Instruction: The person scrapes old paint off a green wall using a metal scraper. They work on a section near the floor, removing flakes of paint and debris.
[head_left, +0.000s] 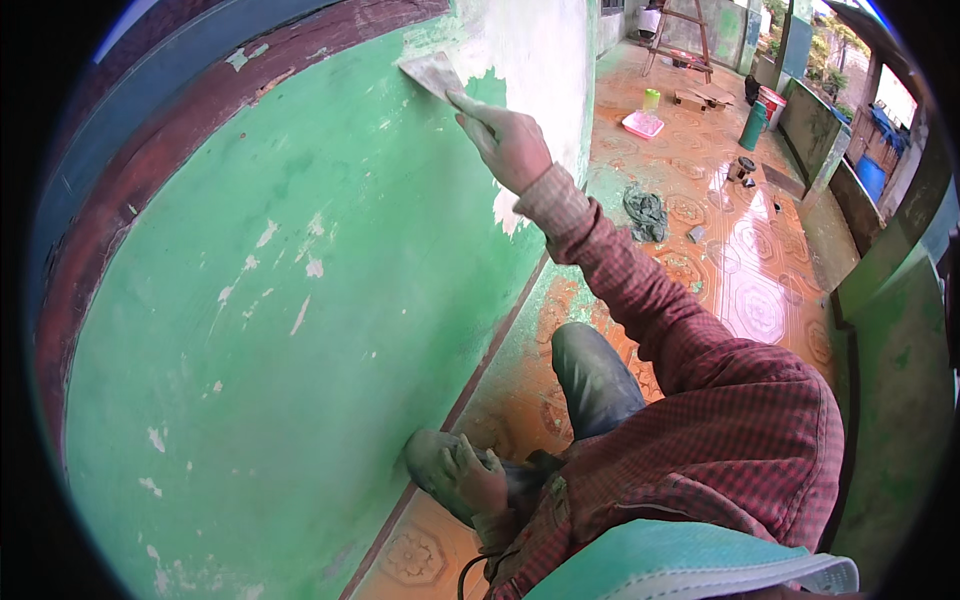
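My right hand (510, 142) grips the handle of a flat scraper (435, 75). Its wide blade lies against the green painted wall (262, 337), close to the ragged edge of a bare whitish patch (540, 90). Small pale chips mark the green paint lower down. My left hand (476, 476) rests on my bent knee beside the wall's foot, fingers spread and nothing in them. Both arms are in checked red sleeves, and a teal face mask (675, 562) fills part of the bottom edge.
Green flakes lie on the orange tiled floor (682, 165) along the wall. Further off are a crumpled dark cloth (645, 214), a pink tray (643, 124), a green cylindrical container (753, 126), flattened cardboard (705, 97), a white bucket (771, 105) and a wooden stepladder (679, 37). A low wall (814, 139) runs on the right.
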